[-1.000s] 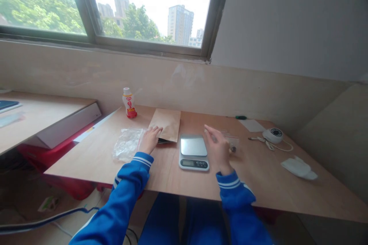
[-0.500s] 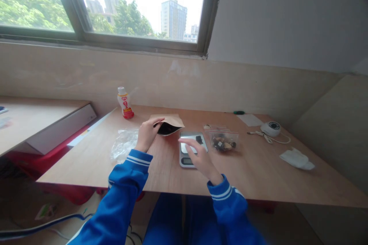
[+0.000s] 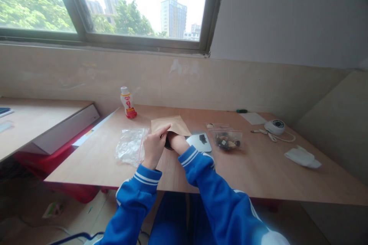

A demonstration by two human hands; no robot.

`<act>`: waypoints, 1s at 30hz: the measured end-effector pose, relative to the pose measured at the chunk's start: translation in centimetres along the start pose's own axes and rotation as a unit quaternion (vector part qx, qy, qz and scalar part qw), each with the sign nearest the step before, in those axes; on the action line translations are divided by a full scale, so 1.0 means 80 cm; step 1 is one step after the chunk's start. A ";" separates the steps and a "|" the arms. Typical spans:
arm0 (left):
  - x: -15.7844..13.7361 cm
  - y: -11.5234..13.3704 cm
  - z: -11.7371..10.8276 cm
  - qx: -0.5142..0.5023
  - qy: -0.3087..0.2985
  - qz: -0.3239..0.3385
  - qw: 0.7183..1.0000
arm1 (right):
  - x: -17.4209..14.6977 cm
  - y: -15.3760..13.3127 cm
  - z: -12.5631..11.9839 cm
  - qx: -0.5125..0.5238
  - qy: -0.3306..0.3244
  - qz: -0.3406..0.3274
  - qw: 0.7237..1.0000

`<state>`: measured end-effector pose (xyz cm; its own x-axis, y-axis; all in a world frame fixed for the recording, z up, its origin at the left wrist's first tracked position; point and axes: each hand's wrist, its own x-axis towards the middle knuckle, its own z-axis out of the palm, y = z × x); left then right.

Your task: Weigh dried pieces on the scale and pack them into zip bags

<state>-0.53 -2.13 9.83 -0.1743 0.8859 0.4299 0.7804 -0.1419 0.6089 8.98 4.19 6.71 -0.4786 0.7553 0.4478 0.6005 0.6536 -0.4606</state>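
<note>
A brown kraft paper pouch (image 3: pixel 172 123) with a dark inside lies on the table, its mouth toward me. My left hand (image 3: pixel 154 147) is closed on the left edge of the mouth. My right hand (image 3: pixel 177 143) reaches into the pouch; its fingers are hidden inside, so I cannot see what they hold. Just right of the pouch is a kitchen scale (image 3: pixel 203 146), partly covered by my right sleeve, with a small dark piece (image 3: pixel 202 138) on its plate. A clear zip bag (image 3: pixel 228 141) of dark and tan pieces lies beyond the scale.
A crumpled clear plastic bag (image 3: pixel 130 147) lies left of my left hand. A white and red bottle (image 3: pixel 128 103) stands at the back left. To the right are a dome camera (image 3: pixel 274 126) with a cable, a white cloth-like item (image 3: pixel 303 157), a paper sheet (image 3: pixel 253 119) and a green-handled tool (image 3: pixel 242 111).
My right hand has moved left from above the scale into the pouch's mouth. My left hand keeps hold of the pouch, which now sits slightly turned. The view has shifted slightly.
</note>
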 end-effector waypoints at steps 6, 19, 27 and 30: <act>0.002 0.001 0.001 0.004 0.000 -0.005 1.000 | -0.033 -0.023 -0.025 -0.066 -0.032 0.056 0.996; 0.037 0.003 -0.011 -0.019 -0.010 -0.014 1.000 | -0.096 -0.037 -0.110 0.108 0.102 -0.067 0.987; 0.035 -0.002 -0.022 -0.057 0.008 -0.042 0.997 | -0.135 0.065 -0.110 -0.001 0.094 0.104 0.990; 0.033 -0.002 -0.021 -0.055 0.003 -0.044 0.998 | -0.122 0.084 -0.092 -0.119 0.038 0.106 0.986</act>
<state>-2.12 -0.54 11.97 -0.2426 0.8946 0.3753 0.6919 -0.1116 0.7134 22.43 0.85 4.86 -0.2817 0.8619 0.4215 0.8195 0.4447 -0.3615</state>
